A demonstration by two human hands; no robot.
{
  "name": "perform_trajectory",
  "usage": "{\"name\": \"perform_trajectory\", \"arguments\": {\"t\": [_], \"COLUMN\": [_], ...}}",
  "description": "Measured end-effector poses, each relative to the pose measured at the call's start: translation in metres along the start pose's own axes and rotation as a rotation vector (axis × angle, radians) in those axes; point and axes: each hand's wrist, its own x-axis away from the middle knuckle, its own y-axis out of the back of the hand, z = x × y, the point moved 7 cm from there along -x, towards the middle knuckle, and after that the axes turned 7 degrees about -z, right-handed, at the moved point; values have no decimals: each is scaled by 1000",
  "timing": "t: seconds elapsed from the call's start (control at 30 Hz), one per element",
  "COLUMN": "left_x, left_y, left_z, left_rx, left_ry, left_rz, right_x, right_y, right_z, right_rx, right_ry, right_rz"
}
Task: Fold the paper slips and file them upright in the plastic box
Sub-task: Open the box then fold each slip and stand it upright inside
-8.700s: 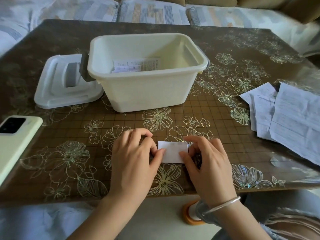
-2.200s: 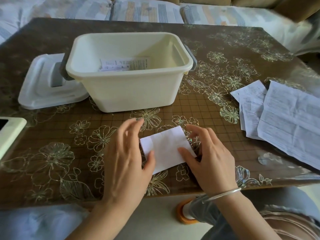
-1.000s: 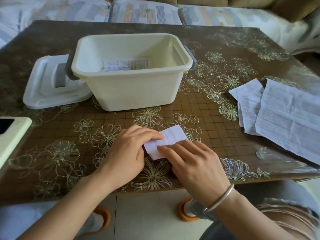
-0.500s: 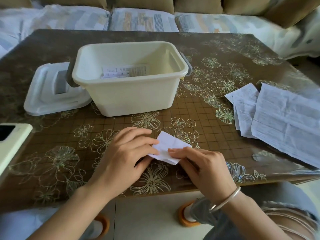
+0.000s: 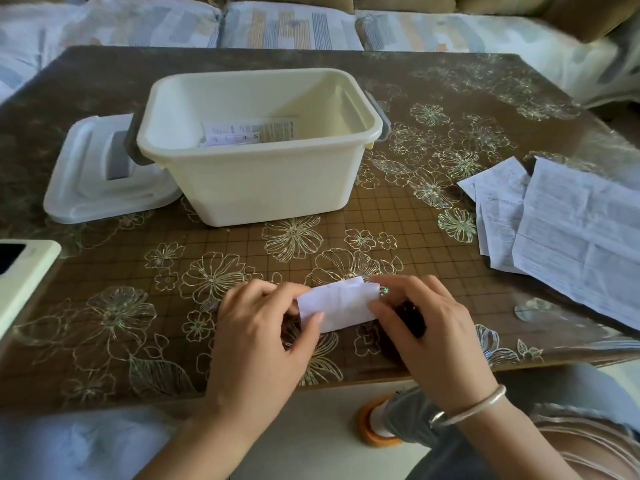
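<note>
**While both hands pinch its ends, a folded paper slip [image 5: 337,304] sits at the near edge of the table [image 5: 398,216]**

Where the flowered tabletop comes closest to the person, the left hand [image 5: 256,327] pinches the slip's left end, thumb on the near face and fingers curled over the far edge. The right hand [image 5: 426,327] holds the right end in the same way and wears a silver bracelet [image 5: 467,408] at the wrist. The white slip is a creased strip lying crosswise between them; whether it rests on the table or is just lifted off it cannot be told. Beyond it, well apart, stands the cream plastic box [image 5: 277,181], open, with printed slips [image 5: 249,131] leaning against its far wall. Its lid [image 5: 100,181] lies flat just beside it on the left. Unfolded sheets [image 5: 571,233] overlap in a loose heap on the table's right side. A pale phone [image 5: 24,271] lies at the left edge.
</note>
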Motion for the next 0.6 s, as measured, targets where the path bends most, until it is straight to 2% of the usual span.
{"name": "perform_trajectory", "arguments": {"t": [0.13,0.33,0.6], "left_x": [0,-2,-2], "left_y": [-5,-7,-5], "left_z": [2,-2,-1], "left_rx": [-17,-34,-4], "left_ry": [68,70,64], "left_rz": [28,53,54], "right_x": [-2,-1,-4], "right_y": [-7,-17,-17], "right_z": [4,4,1], "right_rx": [75,246,239], "right_ry": [-35,-26,-40], "right_rz": [-55,-60,-17]}}
